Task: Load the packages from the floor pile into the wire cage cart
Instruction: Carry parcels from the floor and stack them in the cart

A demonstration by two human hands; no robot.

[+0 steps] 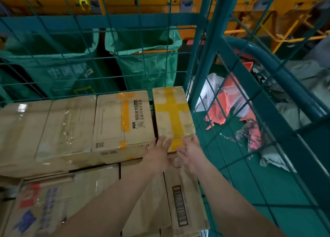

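Inside the green wire cage cart [201,62] lie several cardboard boxes. A narrow box crossed with yellow tape [172,112] sits in the far right corner against the mesh. My left hand [159,151] and my right hand [190,152] both reach to its near end, fingers straight and touching the cardboard. To its left stands a box with orange tape and black print [121,124], then a wide box wrapped in clear tape [44,129]. Lower boxes, one with a barcode [180,206], lie under my forearms.
Through the right mesh wall I see loose grey, white and red-orange mail bags [230,103] on the green floor. Green sacks [146,63] hang behind the back wall of the cart, under yellow framework. A green tube handle [267,62] curves at the right.
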